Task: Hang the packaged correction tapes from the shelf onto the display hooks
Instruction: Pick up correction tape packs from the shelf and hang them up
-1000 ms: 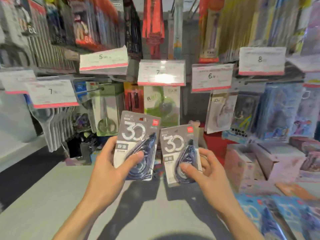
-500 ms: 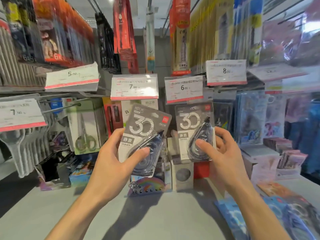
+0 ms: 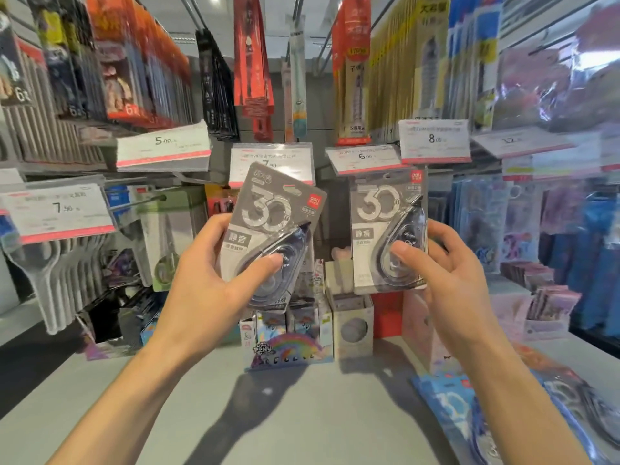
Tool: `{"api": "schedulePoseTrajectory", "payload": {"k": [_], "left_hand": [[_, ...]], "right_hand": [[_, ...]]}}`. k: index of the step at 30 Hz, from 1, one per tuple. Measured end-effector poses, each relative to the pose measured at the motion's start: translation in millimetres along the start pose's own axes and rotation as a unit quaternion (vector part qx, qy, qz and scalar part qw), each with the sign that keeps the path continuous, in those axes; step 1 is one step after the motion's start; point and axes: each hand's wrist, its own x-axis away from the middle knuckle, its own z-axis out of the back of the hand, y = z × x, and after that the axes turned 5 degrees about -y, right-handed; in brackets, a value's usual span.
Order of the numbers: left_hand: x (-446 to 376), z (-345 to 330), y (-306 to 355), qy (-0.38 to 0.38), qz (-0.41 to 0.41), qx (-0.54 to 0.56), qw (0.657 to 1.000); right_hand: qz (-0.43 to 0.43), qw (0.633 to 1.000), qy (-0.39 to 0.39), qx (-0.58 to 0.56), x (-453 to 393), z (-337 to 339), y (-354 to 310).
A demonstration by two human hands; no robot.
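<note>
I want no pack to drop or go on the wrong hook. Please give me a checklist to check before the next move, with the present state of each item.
1. Left hand has a firm grip on the left pack, thumb on the blister: ok.
2. Right hand grip on the right pack, thumb on the blister: ok.
3. Right pack upright: ok. Left pack upright: not ok, it tilts to the right.
4. Hang hole visible at the top of each card: cannot tell, blurred.
5. Free hook behind the 6.00 price tag: cannot tell, the tag hides it.
6. Packs apart, not overlapping: ok.
</note>
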Motion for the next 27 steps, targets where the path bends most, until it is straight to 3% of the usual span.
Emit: {"api": "schedulePoseTrajectory", "payload": {"k": [15, 27], "left_hand": [[-35.5, -16.1, 23.6, -0.009, -0.026, -0.014, 1.0], [-34.0, -17.8, 24.0, -0.005, -0.023, -0.007, 1.0]], "right_hand": [[-0.003, 0.998, -0.002, 0.066, -11.1, 15.8, 6.5], [-0.022, 0.988, -0.054, 0.141, -52.8, -9.8, 21.7]]}}
